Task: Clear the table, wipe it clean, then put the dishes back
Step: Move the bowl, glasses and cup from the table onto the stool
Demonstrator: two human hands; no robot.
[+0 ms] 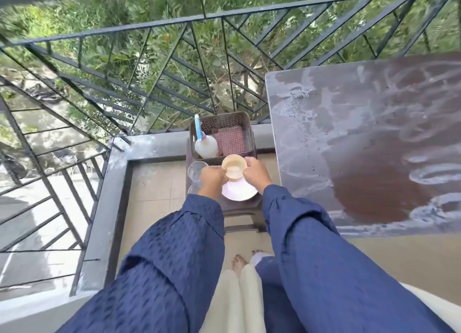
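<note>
Risk of drop at centre frame: left hand point(212, 179) and right hand point(257, 174) curl round the beige cup point(234, 169) over the white plate point(239, 191) on a crowded stool point(239, 208), where a nudge could unseat either.

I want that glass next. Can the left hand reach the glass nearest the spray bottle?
Probably yes: the glass stands right beside the left hand, nothing between them. But that hand grips the bowl now, so it must let go first.

One head-worn view looks steeply down over a low stool point(249, 206) beside the table point(361, 145)
</note>
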